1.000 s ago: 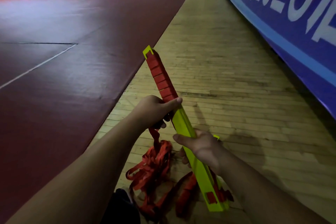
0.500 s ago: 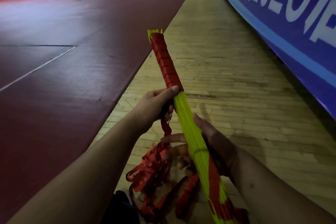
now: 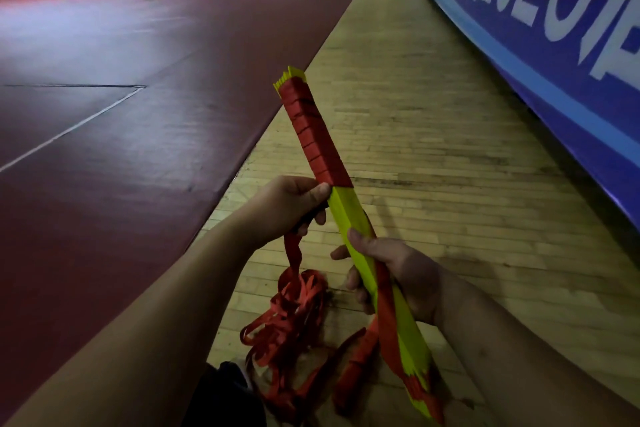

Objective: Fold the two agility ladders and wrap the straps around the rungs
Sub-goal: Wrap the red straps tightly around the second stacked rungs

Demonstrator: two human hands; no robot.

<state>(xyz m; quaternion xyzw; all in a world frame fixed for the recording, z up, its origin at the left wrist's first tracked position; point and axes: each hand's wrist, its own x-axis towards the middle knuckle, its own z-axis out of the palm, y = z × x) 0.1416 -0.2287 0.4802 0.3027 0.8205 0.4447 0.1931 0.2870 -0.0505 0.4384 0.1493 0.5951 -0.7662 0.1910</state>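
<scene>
A stack of yellow ladder rungs (image 3: 349,211) points away from me, tilted up and to the left. Red strap is wound tightly around its far half (image 3: 311,135). My left hand (image 3: 287,208) pinches the strap against the bundle right where the winding ends. My right hand (image 3: 398,270) grips the bundle lower down, fingers curled around it. A second red strap (image 3: 388,322) runs along the near half under that hand. Loose red strap (image 3: 291,315) hangs from my left hand into a tangled heap on the floor.
I am over a light wooden floor strip (image 3: 433,149). A dark red sports mat (image 3: 121,114) lies to the left. A blue banner wall (image 3: 554,28) runs along the right. A dark garment or knee (image 3: 225,395) shows at the bottom edge.
The bundle has turned about its long axis between the frames and now shows a flat yellow face again. My right hand has regripped it. The red winding reaches my left thumb.
</scene>
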